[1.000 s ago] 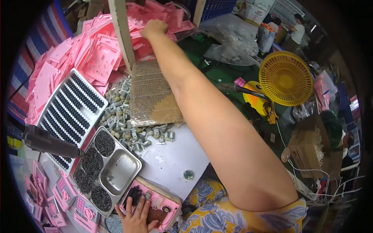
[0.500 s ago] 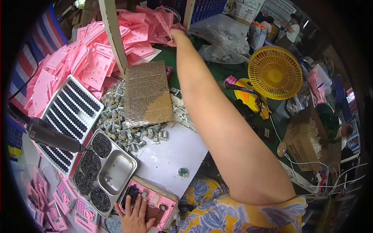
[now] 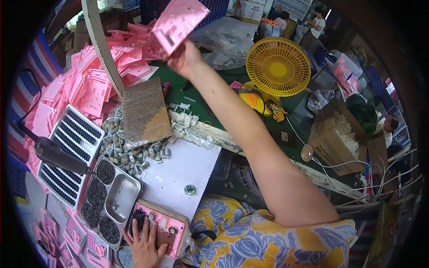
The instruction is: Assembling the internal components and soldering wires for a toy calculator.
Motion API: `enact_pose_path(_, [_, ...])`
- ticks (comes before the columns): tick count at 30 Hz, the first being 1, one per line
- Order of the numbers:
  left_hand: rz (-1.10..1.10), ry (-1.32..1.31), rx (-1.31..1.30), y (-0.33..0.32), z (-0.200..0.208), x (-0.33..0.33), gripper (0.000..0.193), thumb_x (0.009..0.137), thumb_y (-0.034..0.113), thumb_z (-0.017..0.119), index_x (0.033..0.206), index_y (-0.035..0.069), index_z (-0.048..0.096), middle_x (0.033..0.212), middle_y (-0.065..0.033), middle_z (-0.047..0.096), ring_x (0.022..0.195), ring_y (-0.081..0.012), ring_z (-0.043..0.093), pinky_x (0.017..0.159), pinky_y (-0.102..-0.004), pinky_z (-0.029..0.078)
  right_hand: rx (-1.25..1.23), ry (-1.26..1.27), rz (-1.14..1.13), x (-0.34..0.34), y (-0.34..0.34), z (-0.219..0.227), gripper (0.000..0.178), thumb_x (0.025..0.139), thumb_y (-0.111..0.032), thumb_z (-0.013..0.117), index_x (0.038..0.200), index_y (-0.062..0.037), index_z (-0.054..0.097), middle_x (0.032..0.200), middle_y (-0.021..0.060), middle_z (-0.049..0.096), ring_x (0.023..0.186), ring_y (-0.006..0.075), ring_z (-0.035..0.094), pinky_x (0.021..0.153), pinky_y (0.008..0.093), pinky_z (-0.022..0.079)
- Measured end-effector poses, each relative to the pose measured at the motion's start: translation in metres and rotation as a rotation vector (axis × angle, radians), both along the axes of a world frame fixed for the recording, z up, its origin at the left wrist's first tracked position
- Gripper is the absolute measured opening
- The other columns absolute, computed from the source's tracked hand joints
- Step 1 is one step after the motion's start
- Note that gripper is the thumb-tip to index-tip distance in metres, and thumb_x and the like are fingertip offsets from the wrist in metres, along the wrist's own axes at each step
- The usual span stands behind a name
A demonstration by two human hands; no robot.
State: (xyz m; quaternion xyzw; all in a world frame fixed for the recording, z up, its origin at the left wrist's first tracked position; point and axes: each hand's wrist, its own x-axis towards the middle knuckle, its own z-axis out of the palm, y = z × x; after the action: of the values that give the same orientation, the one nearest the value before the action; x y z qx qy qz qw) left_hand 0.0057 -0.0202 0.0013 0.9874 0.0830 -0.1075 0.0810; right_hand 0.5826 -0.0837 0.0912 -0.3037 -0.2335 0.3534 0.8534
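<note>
At the far end of my outstretched arm, my right hand point(image 3: 184, 59) grips a flat pink plastic panel point(image 3: 181, 22) with cut-outs, held up above the green table. My left hand point(image 3: 145, 245) lies with fingers spread over a pink plastic housing point(image 3: 164, 225) near the front edge. Inside that housing show a black part, a small metal motor, a round metal-rimmed piece and a brown board. Beside it stands a metal tray point(image 3: 123, 196) whose compartments hold small dark screws, with one nearly bare.
A heap of pink panels point(image 3: 91, 91) fills the back left. Small motors point(image 3: 123, 149) lie around a bubble-wrapped cardboard piece point(image 3: 147, 111). An electric screwdriver point(image 3: 60, 156) hangs over a white tray of black and white parts point(image 3: 71, 134). A yellow fan point(image 3: 278, 67) stands right. People are farther back.
My right hand has lifted a pink panel off the far heap and drawn it back slightly. The view has shifted right. My left hand stays on the pink housing.
</note>
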Motion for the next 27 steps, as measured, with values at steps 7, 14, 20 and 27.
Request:
enact_pose_path(7, [0.305, -0.591, -0.669, -0.009, 0.007, -0.003, 0.075, 0.098, 0.051, 0.049, 0.15, -0.002, 0.04, 0.156, -0.0209, 0.04, 0.147, -0.0425, 0.029, 0.122, -0.06, 0.012, -0.136, -0.77, 0.067, -0.205, -0.053, -0.048, 0.033, 0.096, -0.041, 0.06, 0.111, -0.0109, 0.062, 0.094, 0.0099, 0.07, 0.077, 0.019, 0.069, 0.059, 0.0332, 0.054])
enact_pose_path(14, [0.849, -0.75, -1.493, -0.024, 0.04, -0.054, 0.094, 0.09, 0.05, 0.071, 0.154, -0.006, 0.03, 0.15, -0.0254, 0.045, 0.132, -0.0386, 0.051, 0.106, -0.0539, 0.045, 0.065, -1.668, -0.034, -0.305, 0.006, -0.045, 0.033, 0.076, -0.034, 0.073, 0.095, -0.0077, 0.064, 0.088, 0.0056, 0.064, 0.082, 0.0272, 0.065, 0.068, 0.0373, 0.055])
enact_pose_path(20, [1.045, -1.343, -1.052, -0.019, 0.011, -0.088, 0.05, 0.102, 0.006, 0.054, 0.148, -0.005, 0.039, 0.143, -0.0234, 0.051, 0.128, -0.0259, 0.055, 0.111, -0.038, 0.044, -0.232, -0.734, 0.609, -0.359, 0.024, -0.038, 0.073, 0.09, -0.021, 0.073, 0.149, -0.0062, 0.032, 0.114, 0.0197, 0.066, 0.083, 0.0202, 0.069, 0.072, 0.0317, 0.056])
enact_pose_path(27, [0.903, -1.161, -0.82, -0.03, 0.016, -0.009, 0.089, 0.088, -0.001, 0.073, 0.158, -0.005, 0.019, 0.117, -0.0106, 0.065, 0.092, -0.0116, 0.063, 0.072, -0.0209, 0.052, -0.456, -1.112, 0.276, -0.341, -0.016, -0.048, 0.063, 0.095, -0.015, 0.068, 0.15, -0.0049, 0.039, 0.071, 0.001, 0.065, 0.063, 0.0052, 0.056, 0.057, 0.0232, 0.043])
